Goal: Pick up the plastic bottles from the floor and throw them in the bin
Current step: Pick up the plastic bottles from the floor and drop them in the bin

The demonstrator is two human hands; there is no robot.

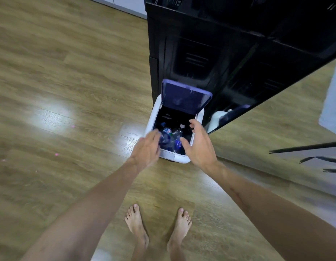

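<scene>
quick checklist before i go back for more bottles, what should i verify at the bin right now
1. Bin lid up: ok, it stands raised at the back of the white bin.
2. Bottles inside: ok, several lie in the opening, below the rim.
3. Left hand free: ok, fingers straight over the near rim, nothing in it, though it is blurred.
4. Right hand free: ok, fingers loosely spread above the opening, nothing held.
5. Floor has more bottles: cannot tell, none in view, only small pink specks.
6. Room left in the bin: cannot tell, the inside is dark.
</scene>
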